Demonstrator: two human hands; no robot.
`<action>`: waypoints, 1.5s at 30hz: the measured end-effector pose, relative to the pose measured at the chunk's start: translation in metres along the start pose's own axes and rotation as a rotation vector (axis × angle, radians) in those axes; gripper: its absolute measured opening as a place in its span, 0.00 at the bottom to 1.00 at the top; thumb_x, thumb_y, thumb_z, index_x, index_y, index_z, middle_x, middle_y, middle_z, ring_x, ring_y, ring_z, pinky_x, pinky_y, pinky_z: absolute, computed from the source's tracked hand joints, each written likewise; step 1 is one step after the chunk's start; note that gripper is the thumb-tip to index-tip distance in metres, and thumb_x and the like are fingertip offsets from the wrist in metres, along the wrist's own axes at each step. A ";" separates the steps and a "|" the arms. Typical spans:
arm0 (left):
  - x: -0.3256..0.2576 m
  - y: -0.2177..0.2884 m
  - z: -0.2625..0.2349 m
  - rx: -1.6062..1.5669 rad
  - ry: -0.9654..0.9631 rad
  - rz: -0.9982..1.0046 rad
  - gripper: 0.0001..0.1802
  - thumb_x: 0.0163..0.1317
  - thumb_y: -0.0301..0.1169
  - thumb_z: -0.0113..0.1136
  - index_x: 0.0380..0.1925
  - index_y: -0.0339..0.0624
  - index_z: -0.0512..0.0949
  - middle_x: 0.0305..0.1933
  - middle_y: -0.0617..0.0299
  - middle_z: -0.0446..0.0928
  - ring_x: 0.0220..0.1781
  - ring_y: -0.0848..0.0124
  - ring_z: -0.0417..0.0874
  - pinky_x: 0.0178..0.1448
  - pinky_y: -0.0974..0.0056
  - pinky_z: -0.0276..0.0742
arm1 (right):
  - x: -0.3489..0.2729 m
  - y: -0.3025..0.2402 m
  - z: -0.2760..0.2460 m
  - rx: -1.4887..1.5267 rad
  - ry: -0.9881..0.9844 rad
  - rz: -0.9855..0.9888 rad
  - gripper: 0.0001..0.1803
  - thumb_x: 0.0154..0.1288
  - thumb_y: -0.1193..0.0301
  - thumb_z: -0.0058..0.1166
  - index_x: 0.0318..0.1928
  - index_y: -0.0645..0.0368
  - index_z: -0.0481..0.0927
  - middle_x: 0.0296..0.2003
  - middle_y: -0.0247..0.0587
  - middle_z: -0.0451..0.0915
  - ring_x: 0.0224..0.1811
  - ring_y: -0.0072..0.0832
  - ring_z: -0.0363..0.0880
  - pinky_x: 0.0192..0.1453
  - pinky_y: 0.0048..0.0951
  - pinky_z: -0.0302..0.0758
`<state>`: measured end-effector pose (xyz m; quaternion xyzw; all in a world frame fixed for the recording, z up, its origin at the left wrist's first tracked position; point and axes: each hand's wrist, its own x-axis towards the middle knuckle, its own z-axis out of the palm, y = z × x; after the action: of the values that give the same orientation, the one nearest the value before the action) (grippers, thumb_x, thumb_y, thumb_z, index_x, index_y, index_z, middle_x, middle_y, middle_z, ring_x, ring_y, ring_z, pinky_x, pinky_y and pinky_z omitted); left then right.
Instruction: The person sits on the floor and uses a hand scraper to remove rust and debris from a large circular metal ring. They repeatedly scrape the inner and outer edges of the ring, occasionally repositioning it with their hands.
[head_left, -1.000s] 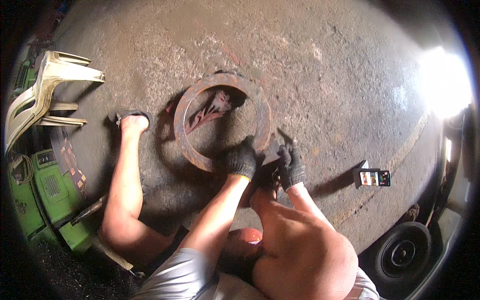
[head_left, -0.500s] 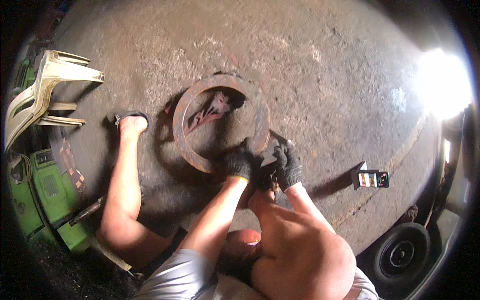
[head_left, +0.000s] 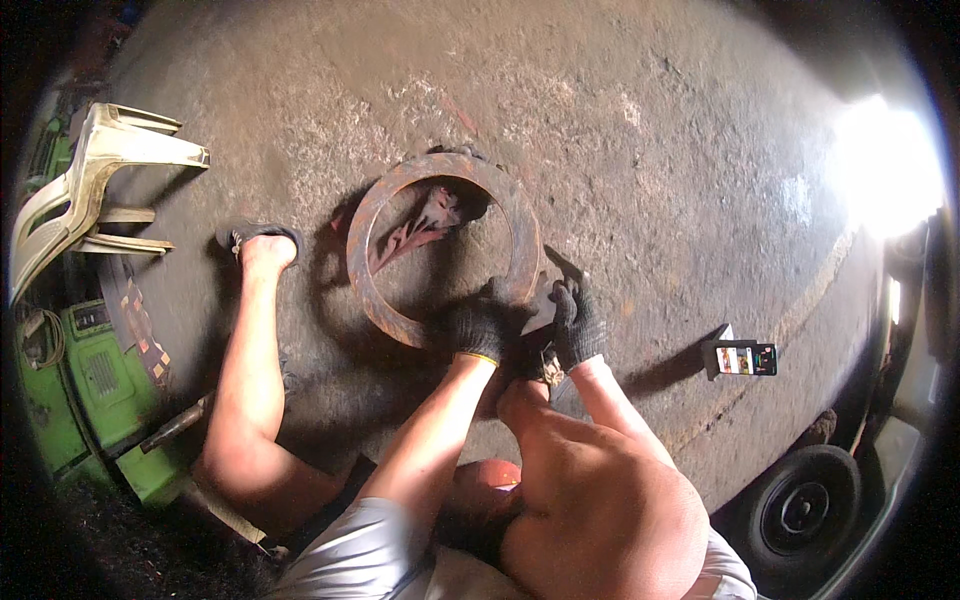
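A large rusty metal ring [head_left: 370,225] lies raised off the floor over a reddish, dark-stained support [head_left: 420,225], which shows through its opening. My left hand [head_left: 480,325], in a black knitted glove with a yellow cuff edge, is closed on the ring's near right part; some of its fingers are hidden. Just to the right, my right hand [head_left: 580,325], gloved in black too, grips a flat grey metal piece [head_left: 542,304] against the ring's outer edge. A dark narrow end [head_left: 568,265] sticks out beyond my right fingers. The exact kind of this piece cannot be made out.
My sandalled left foot [head_left: 268,248] rests left of the ring. A phone [head_left: 745,359] leans on a stand at the right. A cream plastic chair [head_left: 110,140] and a green machine [head_left: 105,370] are at the left. A black wheel [head_left: 803,505] lies at the lower right.
My right hand and the flat metal piece have tilted and shifted slightly, so its dark end stands out more clearly. My left hand stays on the ring, which has barely moved.
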<state>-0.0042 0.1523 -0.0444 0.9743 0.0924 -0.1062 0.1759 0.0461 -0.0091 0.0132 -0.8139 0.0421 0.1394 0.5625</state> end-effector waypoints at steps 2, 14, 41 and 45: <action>0.002 0.000 0.002 0.009 0.000 -0.068 0.34 0.59 0.66 0.66 0.41 0.42 0.81 0.32 0.45 0.86 0.36 0.46 0.90 0.41 0.42 0.84 | 0.004 0.005 0.001 -0.212 -0.056 0.103 0.23 0.81 0.55 0.51 0.60 0.61 0.80 0.47 0.55 0.87 0.54 0.50 0.85 0.57 0.43 0.79; -0.004 0.001 0.003 0.017 0.000 -0.078 0.36 0.59 0.67 0.66 0.46 0.44 0.80 0.36 0.44 0.87 0.36 0.46 0.91 0.41 0.42 0.85 | -0.004 0.016 0.002 -0.001 -0.038 -0.086 0.19 0.82 0.58 0.50 0.60 0.58 0.81 0.50 0.54 0.87 0.55 0.51 0.85 0.57 0.44 0.79; -0.016 0.005 -0.051 -0.175 0.284 -0.146 0.33 0.67 0.46 0.66 0.65 0.37 0.74 0.59 0.38 0.81 0.63 0.42 0.81 0.69 0.46 0.74 | 0.048 0.038 -0.009 0.033 0.011 0.426 0.18 0.70 0.57 0.69 0.41 0.60 0.83 0.27 0.36 0.79 0.28 0.23 0.77 0.33 0.31 0.76; -0.028 -0.059 -0.069 -0.400 0.561 -0.825 0.54 0.57 0.59 0.76 0.72 0.33 0.67 0.66 0.35 0.74 0.68 0.47 0.75 0.75 0.47 0.67 | 0.124 0.026 -0.014 0.418 -0.141 0.536 0.22 0.74 0.53 0.62 0.56 0.55 0.80 0.48 0.43 0.86 0.38 0.37 0.87 0.33 0.41 0.81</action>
<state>-0.0322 0.2274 0.0068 0.7954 0.5296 0.1175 0.2702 0.1612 -0.0209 -0.0397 -0.6295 0.2430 0.3267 0.6618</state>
